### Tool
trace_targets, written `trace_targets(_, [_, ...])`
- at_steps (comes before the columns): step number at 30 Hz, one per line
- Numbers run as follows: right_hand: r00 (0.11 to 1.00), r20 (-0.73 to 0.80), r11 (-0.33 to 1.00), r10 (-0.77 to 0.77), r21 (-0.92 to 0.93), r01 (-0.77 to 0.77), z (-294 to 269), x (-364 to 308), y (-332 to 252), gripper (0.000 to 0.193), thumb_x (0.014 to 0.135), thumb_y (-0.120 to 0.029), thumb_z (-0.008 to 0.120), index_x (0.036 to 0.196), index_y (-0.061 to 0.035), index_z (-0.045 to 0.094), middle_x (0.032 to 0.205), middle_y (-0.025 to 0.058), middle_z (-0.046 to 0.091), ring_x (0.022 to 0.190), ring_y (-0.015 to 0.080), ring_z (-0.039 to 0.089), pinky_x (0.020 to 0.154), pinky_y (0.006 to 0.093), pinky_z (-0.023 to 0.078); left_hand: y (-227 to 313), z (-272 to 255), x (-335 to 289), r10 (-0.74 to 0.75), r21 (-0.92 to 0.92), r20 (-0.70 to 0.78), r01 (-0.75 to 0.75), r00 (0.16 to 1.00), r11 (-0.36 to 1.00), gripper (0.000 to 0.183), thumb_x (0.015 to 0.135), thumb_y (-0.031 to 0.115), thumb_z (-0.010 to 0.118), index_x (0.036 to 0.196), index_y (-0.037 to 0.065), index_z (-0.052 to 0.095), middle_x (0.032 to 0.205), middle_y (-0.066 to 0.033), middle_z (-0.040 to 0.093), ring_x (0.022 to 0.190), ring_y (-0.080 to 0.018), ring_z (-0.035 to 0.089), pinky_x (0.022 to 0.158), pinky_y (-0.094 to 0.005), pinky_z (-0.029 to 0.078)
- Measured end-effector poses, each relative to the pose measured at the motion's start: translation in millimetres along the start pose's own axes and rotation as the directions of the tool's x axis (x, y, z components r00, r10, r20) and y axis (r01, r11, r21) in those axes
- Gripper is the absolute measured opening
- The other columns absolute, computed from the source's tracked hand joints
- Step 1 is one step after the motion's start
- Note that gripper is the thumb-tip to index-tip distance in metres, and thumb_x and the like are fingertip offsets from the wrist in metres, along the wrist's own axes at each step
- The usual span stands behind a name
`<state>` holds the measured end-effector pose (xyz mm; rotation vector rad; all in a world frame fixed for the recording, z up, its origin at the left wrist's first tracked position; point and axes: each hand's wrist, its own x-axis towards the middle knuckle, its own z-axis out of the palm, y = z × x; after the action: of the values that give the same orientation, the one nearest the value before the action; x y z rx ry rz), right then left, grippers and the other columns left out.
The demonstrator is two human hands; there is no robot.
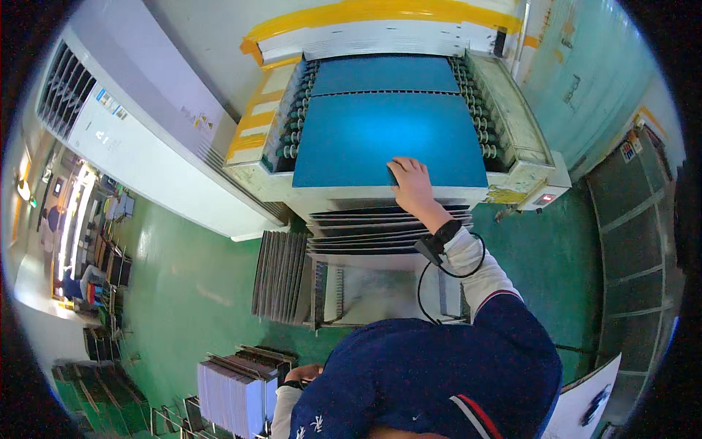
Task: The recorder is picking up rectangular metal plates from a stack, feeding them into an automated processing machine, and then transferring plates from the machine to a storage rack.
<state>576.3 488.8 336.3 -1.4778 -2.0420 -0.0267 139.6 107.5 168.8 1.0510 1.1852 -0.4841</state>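
Observation:
A large blue panel [387,128] lies flat on the roller bed of a pale machine. My right hand [413,183] is over the panel's near edge, fingers curled. A small dark blue thing shows at the fingers' left side, too small to make out. On that wrist is a black band [437,241] with a looped cable. My left hand [303,373] hangs low at my left side, beside a rack of pale upright panels [230,395]. My body and sleeve hide most of its fingers.
Behind the large panel lies a second blue panel [387,74]. Below the machine's front, dark panels [380,233] sit in a rack [395,293], with more upright panels [280,274] at its left. A white cabinet unit [153,146] stands left; a grey mesh rack [636,256] stands right.

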Motion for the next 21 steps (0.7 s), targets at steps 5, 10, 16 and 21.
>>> trace_targets(5, [0.999, -0.038, 1.000, 0.002, 0.001, -0.002, 3.5, 0.4, 2.8, 0.054, 0.069, -0.005, 0.073, 0.120, -0.0068, 0.056, 0.124, 0.0100, 0.052, 0.117, 0.0312, 0.047, 0.098, 0.0469, 0.037, 4.2, -3.6, 4.0, -0.002, 0.015, 0.008, 0.002, 1.000, 1.000, 0.060, 0.069, 0.033, 0.077, 0.123, 0.012, 0.060, 0.116, -0.0092, 0.064, 0.104, -0.0254, 0.059, 0.088, -0.0381, 0.045])
trace_targets(10, [0.997, -0.079, 1.000, -0.002, 0.002, 0.002, 3.8, -1.6, 0.6, 0.052, 0.071, -0.005, 0.072, 0.120, -0.0074, 0.057, 0.125, 0.0109, 0.051, 0.118, 0.0314, 0.047, 0.098, 0.0473, 0.037, 5.6, -3.1, 4.1, -0.004, 0.019, 0.007, 0.004, 1.000, 1.000, 0.060, 0.069, 0.033, 0.077, 0.123, 0.012, 0.059, 0.117, -0.0093, 0.064, 0.105, -0.0255, 0.059, 0.089, -0.0382, 0.045])
trace_targets(16, [0.996, -0.094, 1.000, -0.011, 0.016, 0.013, 4.3, -7.9, -1.8, 0.047, 0.072, -0.005, 0.070, 0.118, -0.0074, 0.058, 0.126, 0.0108, 0.052, 0.119, 0.0312, 0.046, 0.098, 0.0469, 0.037, 3.5, -2.6, 2.8, -0.002, 0.033, 0.013, 0.001, 1.000, 0.999, 0.061, 0.070, 0.033, 0.077, 0.124, 0.012, 0.059, 0.118, -0.0093, 0.064, 0.106, -0.0256, 0.059, 0.090, -0.0383, 0.045])
trace_targets(21, [0.995, -0.089, 0.994, -0.032, 0.097, 0.040, -2.8, -21.3, -16.0, 0.042, 0.075, -0.006, 0.068, 0.116, -0.0079, 0.058, 0.122, 0.0110, 0.054, 0.114, 0.0320, 0.049, 0.094, 0.0470, 0.039, -1.5, 4.0, 0.8, 0.016, 0.037, 0.015, -0.016, 1.000, 0.999, 0.061, 0.070, 0.033, 0.076, 0.124, 0.012, 0.059, 0.119, -0.0094, 0.063, 0.107, -0.0258, 0.059, 0.090, -0.0383, 0.044])
